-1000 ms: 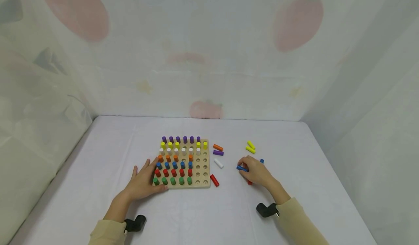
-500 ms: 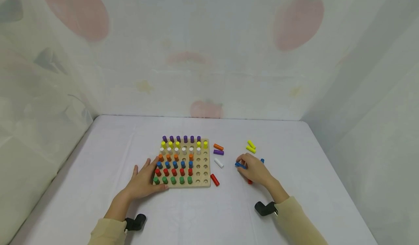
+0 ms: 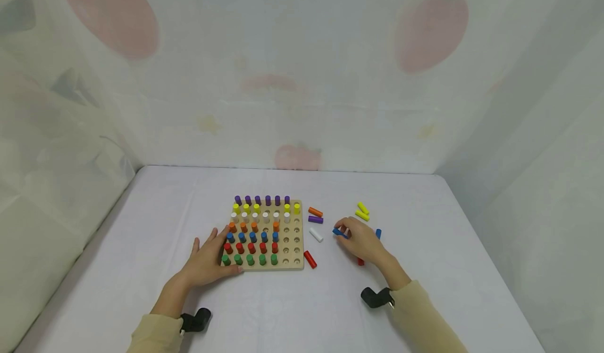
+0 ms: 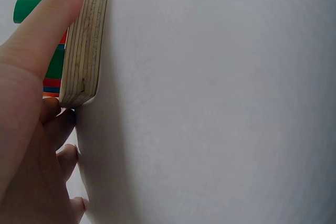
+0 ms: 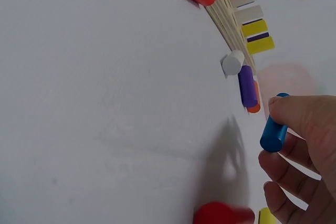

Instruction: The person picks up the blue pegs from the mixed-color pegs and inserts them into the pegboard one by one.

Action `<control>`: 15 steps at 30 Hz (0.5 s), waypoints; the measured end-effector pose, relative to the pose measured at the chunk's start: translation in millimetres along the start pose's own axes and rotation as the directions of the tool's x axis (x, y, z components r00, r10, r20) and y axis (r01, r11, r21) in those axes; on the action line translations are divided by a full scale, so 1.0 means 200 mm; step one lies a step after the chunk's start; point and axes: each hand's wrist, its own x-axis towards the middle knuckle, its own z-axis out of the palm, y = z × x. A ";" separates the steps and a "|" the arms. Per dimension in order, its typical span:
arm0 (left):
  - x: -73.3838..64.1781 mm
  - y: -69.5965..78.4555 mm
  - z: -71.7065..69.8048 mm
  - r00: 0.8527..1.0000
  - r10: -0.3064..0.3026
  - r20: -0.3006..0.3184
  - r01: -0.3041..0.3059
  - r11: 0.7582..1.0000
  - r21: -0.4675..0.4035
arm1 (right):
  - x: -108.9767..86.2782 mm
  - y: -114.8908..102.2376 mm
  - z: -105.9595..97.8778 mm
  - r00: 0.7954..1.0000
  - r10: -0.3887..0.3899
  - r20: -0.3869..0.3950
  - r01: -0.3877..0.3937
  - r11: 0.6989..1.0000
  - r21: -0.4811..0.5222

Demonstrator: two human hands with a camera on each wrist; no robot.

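Note:
A wooden peg board point(image 3: 291, 245) lies left of the table's middle, with rows of purple, yellow, white, orange, blue, red and green pegs standing in it. Holes show toward its right side. My left hand point(image 3: 204, 264) rests at the board's near left corner. Its thumb point(image 4: 52, 22) lies straight along the near edge, and the spread fingers touch the left side. Right of the board, my right hand point(image 3: 362, 240) pinches a blue peg point(image 5: 274, 131) between thumb and fingers, above the tablecloth. In the right wrist view the peg is tilted.
Beside the board lie loose orange point(image 3: 315, 212), purple point(image 3: 315, 220), white point(image 3: 316, 235) and red point(image 3: 310, 259) pegs. Two yellow pegs point(image 3: 362, 215) lie farther right. Another blue peg point(image 3: 378, 234) and a partly hidden red peg point(image 3: 360, 262) are near my right hand.
My right hand has moved left and slightly away from me, toward the board, carrying the blue peg. The left hand stays at the board's corner.

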 end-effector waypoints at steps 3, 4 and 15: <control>0.00 0.00 0.00 1.000 -0.003 0.001 0.003 1.000 0.000 | 0.01 -0.01 0.00 1.000 0.000 0.002 0.000 1.000 0.012; 0.00 0.00 0.00 1.000 -0.004 0.002 0.004 1.000 0.001 | 0.01 -0.02 0.00 1.000 0.001 0.003 -0.001 1.000 0.020; 0.00 0.01 0.00 1.000 -0.007 -0.001 0.007 1.000 0.004 | 0.05 -0.07 0.00 1.000 -0.006 -0.016 0.006 0.999 0.037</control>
